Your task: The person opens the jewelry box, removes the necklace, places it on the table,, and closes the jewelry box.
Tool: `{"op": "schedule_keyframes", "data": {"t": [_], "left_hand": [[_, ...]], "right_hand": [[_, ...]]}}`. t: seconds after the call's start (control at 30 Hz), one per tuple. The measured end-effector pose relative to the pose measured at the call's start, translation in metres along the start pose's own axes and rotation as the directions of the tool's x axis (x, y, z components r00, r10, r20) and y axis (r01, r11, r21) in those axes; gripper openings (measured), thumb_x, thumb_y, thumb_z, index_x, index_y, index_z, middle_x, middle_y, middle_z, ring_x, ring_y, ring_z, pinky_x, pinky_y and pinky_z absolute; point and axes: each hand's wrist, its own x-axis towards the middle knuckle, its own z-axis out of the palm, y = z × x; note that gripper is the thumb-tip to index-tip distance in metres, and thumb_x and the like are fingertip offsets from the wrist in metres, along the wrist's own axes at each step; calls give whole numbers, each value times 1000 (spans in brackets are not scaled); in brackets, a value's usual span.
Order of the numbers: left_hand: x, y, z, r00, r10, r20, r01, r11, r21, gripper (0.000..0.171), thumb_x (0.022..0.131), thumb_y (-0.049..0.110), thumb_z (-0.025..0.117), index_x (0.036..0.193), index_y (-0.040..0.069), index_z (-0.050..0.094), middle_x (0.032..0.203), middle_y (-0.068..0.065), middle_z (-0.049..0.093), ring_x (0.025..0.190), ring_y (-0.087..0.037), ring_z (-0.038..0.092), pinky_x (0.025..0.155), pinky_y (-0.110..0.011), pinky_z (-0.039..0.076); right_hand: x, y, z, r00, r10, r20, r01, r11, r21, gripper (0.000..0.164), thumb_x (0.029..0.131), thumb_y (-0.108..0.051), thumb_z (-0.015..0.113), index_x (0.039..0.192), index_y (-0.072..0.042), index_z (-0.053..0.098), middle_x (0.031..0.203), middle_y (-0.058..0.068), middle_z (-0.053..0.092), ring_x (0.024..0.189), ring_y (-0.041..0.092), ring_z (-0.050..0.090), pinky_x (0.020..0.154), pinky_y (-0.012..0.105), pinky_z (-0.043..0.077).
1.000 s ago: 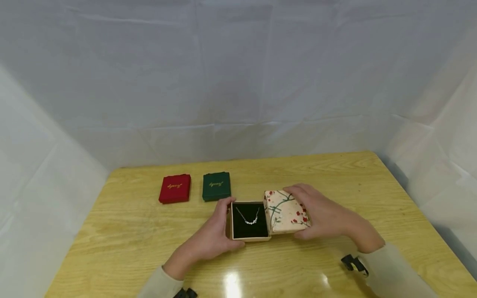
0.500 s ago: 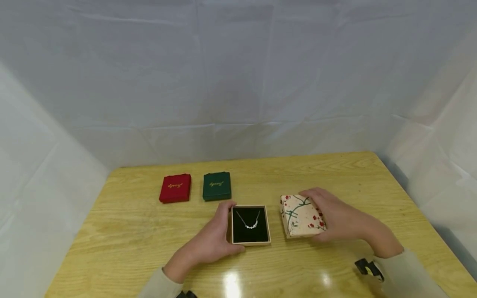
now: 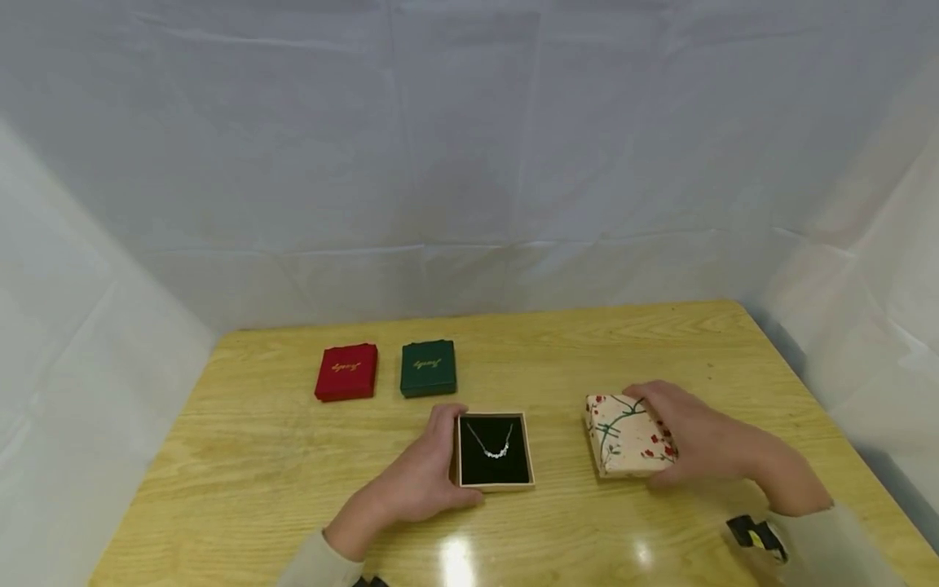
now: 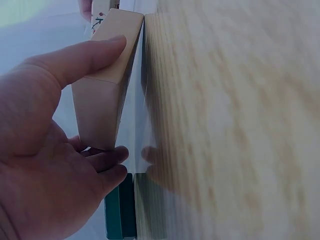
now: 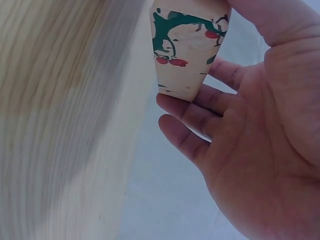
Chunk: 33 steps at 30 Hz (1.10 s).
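My left hand (image 3: 421,473) grips the open base of a jewelry box (image 3: 528,473) between thumb and fingers. On its dark green lining (image 3: 484,473) lies a silver necklace (image 3: 496,454). In the left wrist view the cream base (image 4: 97,110) tilts, its near end apart from the table. To the right, my right hand (image 3: 707,440) holds the box's lid (image 3: 623,452) by two opposite sides, thumb on one and fingers on the other. The lid is cream with red blossoms and green branches. In the right wrist view the patterned lid (image 5: 182,55) appears held off the wood.
A red box (image 3: 347,372) and a green box (image 3: 429,368), both with gold lettering, sit on the wooden table (image 3: 242,489) toward its back left. White sheeting (image 3: 469,163) hangs behind the table and along both sides.
The lid has moved right and slightly nearer in my right hand, away from the base. My left hand and the base have shifted slightly nearer. The red and green boxes stay put.
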Motion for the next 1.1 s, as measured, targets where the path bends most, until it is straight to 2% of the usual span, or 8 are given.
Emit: {"op": "schedule_keyframes", "data": {"t": [0.23, 0.33, 0.83, 1.1], "left_hand": [[-1, 2, 0, 1000, 0, 13, 0, 1000, 8, 114, 76, 21, 98, 158, -5, 23, 146, -19, 38, 132, -32, 49, 116, -52, 41], [-2, 3, 0, 1000, -1, 20, 1, 1000, 12, 114, 76, 21, 98, 158, -6, 23, 146, -20, 39, 133, -33, 48, 117, -53, 40], [-2, 3, 0, 998, -17, 63, 12, 997, 78, 112, 80, 27, 95, 160, -6, 23, 153, -23, 37, 145, -38, 39, 119, -54, 36], [-1, 3, 2, 998, -14, 64, 8, 995, 102, 114, 78, 29, 97, 159, -5, 26, 154, -21, 37, 147, -37, 35, 120, -53, 36]], "right_hand": [[-9, 10, -6, 1000, 19, 24, -19, 1000, 10, 118, 71, -50, 98, 158, -3, 35, 155, 20, 41, 131, 36, 48, 98, 51, 49], [-13, 15, -7, 999, 35, 39, -35, 999, 11, 119, 70, -49, 99, 158, -2, 34, 153, 21, 42, 133, 38, 47, 99, 55, 48], [-27, 32, -9, 990, 95, 105, -98, 995, 26, 121, 69, -43, 100, 159, -5, 31, 151, 20, 42, 133, 42, 46, 97, 54, 48], [-30, 42, -7, 987, 105, 118, -108, 994, 21, 121, 67, -41, 101, 159, -7, 31, 151, 20, 42, 132, 41, 47, 94, 45, 49]]}}
